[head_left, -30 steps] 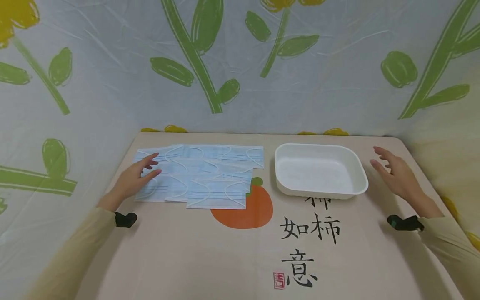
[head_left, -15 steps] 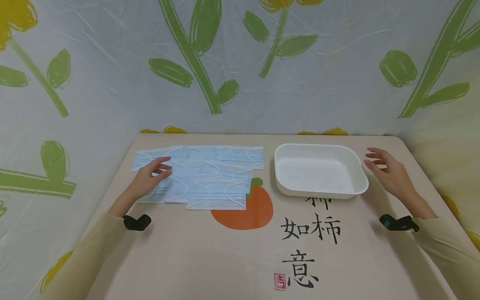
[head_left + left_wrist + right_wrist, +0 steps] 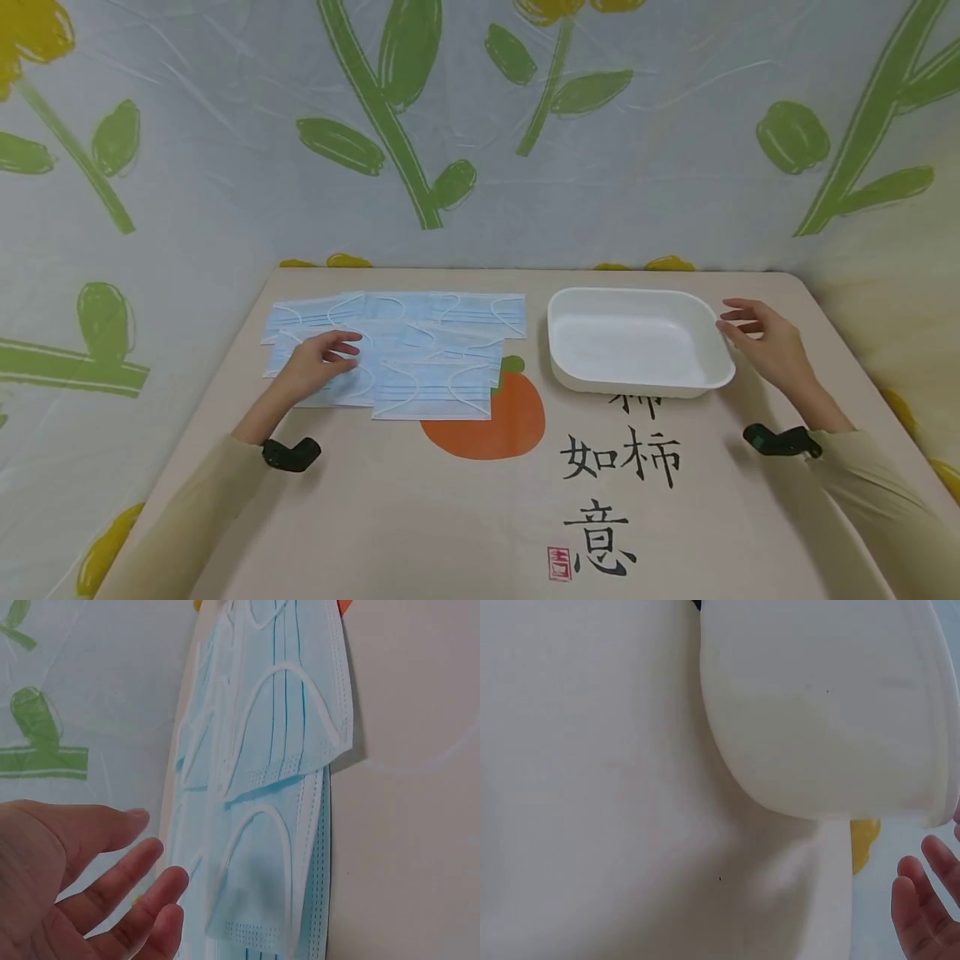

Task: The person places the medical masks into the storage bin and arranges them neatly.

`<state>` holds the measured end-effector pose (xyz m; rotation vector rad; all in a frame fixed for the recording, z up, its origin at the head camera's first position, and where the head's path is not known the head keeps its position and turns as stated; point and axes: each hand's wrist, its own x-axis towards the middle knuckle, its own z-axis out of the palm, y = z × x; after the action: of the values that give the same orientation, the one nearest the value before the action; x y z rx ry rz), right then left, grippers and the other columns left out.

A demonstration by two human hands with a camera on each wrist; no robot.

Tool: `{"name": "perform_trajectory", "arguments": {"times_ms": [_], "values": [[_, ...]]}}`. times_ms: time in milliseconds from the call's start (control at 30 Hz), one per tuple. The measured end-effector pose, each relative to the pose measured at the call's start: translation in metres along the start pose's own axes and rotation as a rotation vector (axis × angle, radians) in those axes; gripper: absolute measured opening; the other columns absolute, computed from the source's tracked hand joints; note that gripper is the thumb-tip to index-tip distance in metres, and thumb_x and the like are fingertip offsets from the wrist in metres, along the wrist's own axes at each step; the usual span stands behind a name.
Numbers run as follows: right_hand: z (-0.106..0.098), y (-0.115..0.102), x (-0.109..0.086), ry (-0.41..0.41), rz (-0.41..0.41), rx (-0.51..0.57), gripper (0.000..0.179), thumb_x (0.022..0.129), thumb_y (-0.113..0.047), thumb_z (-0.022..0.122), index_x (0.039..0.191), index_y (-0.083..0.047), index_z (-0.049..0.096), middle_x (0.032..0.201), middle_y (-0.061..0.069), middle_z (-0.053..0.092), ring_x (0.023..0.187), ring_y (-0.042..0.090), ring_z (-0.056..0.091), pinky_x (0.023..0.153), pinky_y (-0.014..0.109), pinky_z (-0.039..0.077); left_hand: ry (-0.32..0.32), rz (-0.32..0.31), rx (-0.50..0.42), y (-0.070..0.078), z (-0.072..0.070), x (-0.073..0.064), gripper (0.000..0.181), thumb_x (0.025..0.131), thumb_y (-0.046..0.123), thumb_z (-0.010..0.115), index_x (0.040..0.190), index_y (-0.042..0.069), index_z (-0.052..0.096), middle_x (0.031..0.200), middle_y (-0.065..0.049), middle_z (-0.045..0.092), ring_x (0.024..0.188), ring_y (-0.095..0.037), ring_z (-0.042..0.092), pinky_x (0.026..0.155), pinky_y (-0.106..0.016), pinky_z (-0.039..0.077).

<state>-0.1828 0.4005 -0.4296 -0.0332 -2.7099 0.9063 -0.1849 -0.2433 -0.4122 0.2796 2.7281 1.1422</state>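
Observation:
Several light blue face masks (image 3: 431,392) with white ear loops lie flat and overlapping on the left of the table. Over their left part hovers my left hand (image 3: 318,367), fingers loosely bent with nothing between them; it hides some masks beneath. In the left wrist view the hand (image 3: 112,885) appears beside the layered masks (image 3: 277,727). A white plastic basin (image 3: 637,342), bare inside, stands right of the masks. My right hand (image 3: 768,342) is at the basin's right end, relaxed fingertips right by its rim. The right wrist view has those fingers (image 3: 919,900) below the basin's edge (image 3: 825,712).
The beige table (image 3: 450,525) carries a printed orange persimmon (image 3: 517,417) and black characters (image 3: 600,533). A flower-patterned curtain (image 3: 637,192) hangs right behind the table and along the left side. Dark camera mounts (image 3: 291,454) sit at both wrists.
My left hand has moved right and slightly toward me over the masks. The right hand has shifted left, up to the basin's right rim. Masks and basin stay in place.

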Motion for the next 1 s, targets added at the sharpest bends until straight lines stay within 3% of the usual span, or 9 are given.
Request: {"name": "perform_trajectory", "arguments": {"times_ms": [33,133,267,367,500,567,667,867,1000], "values": [[0.002,0.004,0.001,0.004,0.012,-0.01,0.044,0.094,-0.035,0.06,0.13,-0.01,0.056,0.108,0.015,0.066,0.08,0.005,0.054,0.05,0.02,0.047,-0.001,-0.009,0.004,0.001,0.002,0.0,0.04,0.092,0.011,0.062,0.131,0.002,0.055,0.116,-0.021,0.067,0.098,-0.032,0.064,0.082,-0.033,0.056],[0.006,0.011,0.004,-0.005,0.045,0.002,0.047,0.092,-0.04,0.062,0.13,-0.013,0.056,0.105,0.011,0.065,0.08,0.01,0.056,0.047,0.027,0.047,-0.003,-0.03,-0.006,0.005,0.005,0.0,0.04,0.091,0.011,0.064,0.129,0.002,0.056,0.114,-0.02,0.068,0.095,-0.03,0.065,0.084,-0.036,0.055],[0.003,0.001,0.003,-0.049,0.039,0.051,0.05,0.094,-0.033,0.06,0.13,0.0,0.052,0.111,0.028,0.061,0.088,0.034,0.058,0.052,0.01,0.041,-0.01,-0.047,-0.008,0.007,0.009,-0.002,0.04,0.091,0.011,0.064,0.129,0.002,0.056,0.112,-0.02,0.068,0.091,-0.027,0.065,0.082,-0.034,0.055],[0.006,0.004,0.005,-0.045,0.07,0.058,0.052,0.094,-0.035,0.06,0.13,0.002,0.053,0.11,0.023,0.062,0.085,0.02,0.06,0.05,0.009,0.044,-0.007,-0.054,0.003,0.008,0.012,-0.003,0.04,0.09,0.011,0.064,0.128,0.002,0.056,0.11,-0.02,0.068,0.09,-0.027,0.065,0.082,-0.035,0.055],[0.018,0.037,0.015,-0.026,0.107,0.071,0.062,0.089,-0.053,0.06,0.13,-0.006,0.056,0.098,-0.007,0.06,0.072,-0.012,0.05,0.05,0.011,0.048,0.002,-0.061,0.008,0.007,0.016,-0.003,0.039,0.09,0.011,0.064,0.128,0.002,0.057,0.11,-0.02,0.068,0.089,-0.028,0.066,0.083,-0.039,0.055],[0.023,0.052,0.019,-0.034,0.117,0.081,0.068,0.086,-0.06,0.057,0.131,-0.01,0.056,0.096,-0.019,0.053,0.072,-0.016,0.05,0.053,0.009,0.048,0.005,-0.06,0.008,0.006,0.018,-0.002,0.039,0.091,0.012,0.064,0.128,0.003,0.057,0.109,-0.019,0.069,0.089,-0.027,0.066,0.083,-0.039,0.055],[0.025,0.059,0.021,-0.052,0.14,0.131,0.066,0.086,-0.061,0.058,0.131,-0.012,0.057,0.094,-0.024,0.052,0.072,-0.015,0.052,0.057,0.008,0.048,0.0,-0.053,0.008,0.005,0.021,-0.001,0.04,0.091,0.013,0.064,0.129,0.004,0.057,0.11,-0.019,0.069,0.089,-0.027,0.066,0.083,-0.039,0.054],[0.01,0.024,0.015,-0.14,0.243,0.26,0.055,0.091,-0.044,0.061,0.131,-0.007,0.058,0.099,-0.007,0.061,0.076,-0.006,0.052,0.059,0.011,0.049,-0.015,-0.062,0.0,0.007,0.027,0.002,0.041,0.091,0.015,0.065,0.129,0.004,0.057,0.111,-0.018,0.068,0.089,-0.027,0.065,0.081,-0.035,0.053],[0.014,0.033,0.019,-0.143,0.269,0.226,0.067,0.088,-0.058,0.058,0.133,-0.008,0.056,0.094,-0.022,0.057,0.076,-0.009,0.051,0.058,0.009,0.048,-0.015,-0.083,-0.007,0.006,0.029,0.005,0.041,0.091,0.015,0.065,0.129,0.004,0.057,0.113,-0.019,0.067,0.09,-0.027,0.064,0.08,-0.031,0.052]]}}
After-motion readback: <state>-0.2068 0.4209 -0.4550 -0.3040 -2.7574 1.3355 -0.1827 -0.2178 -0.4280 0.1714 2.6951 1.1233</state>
